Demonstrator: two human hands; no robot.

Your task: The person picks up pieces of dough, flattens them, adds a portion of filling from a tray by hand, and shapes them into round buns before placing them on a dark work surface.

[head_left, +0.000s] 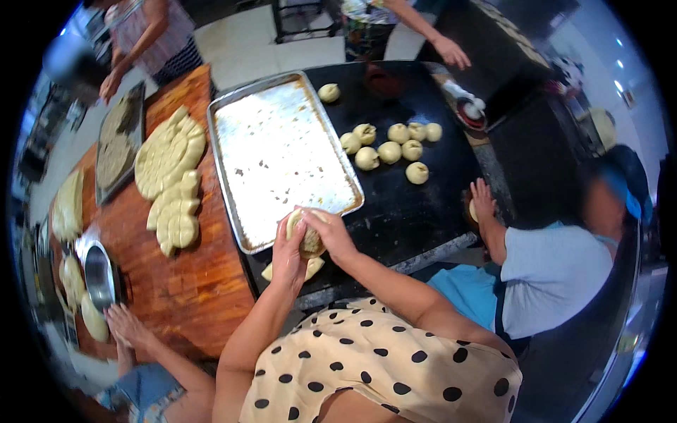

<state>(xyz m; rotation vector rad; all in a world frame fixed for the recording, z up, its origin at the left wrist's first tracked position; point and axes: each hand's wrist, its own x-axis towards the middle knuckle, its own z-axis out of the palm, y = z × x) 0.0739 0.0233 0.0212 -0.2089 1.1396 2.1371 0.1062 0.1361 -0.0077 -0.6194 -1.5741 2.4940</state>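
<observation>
Both my hands are wrapped round a piece of dough with a grainy, tan filling (pixel 311 244), just over the near edge of a metal baking tray. My left hand (pixel 287 252) grips it from the left, and my right hand (pixel 336 238) closes over its right side. Below my hands, flat pale dough pieces (pixel 314 267) lie on the black counter, partly hidden by my left hand and wrist. The baking tray (pixel 282 155) has a shiny base with brown specks and crumbs on it.
Several round filled buns (pixel 389 151) sit on the black counter (pixel 451 183) beyond the tray. To the left, a wooden table (pixel 204 282) holds cut dough (pixel 173 158), a tray of filling (pixel 116 151) and a steel bowl (pixel 99 275). Co-workers' hands are at left, far side and right.
</observation>
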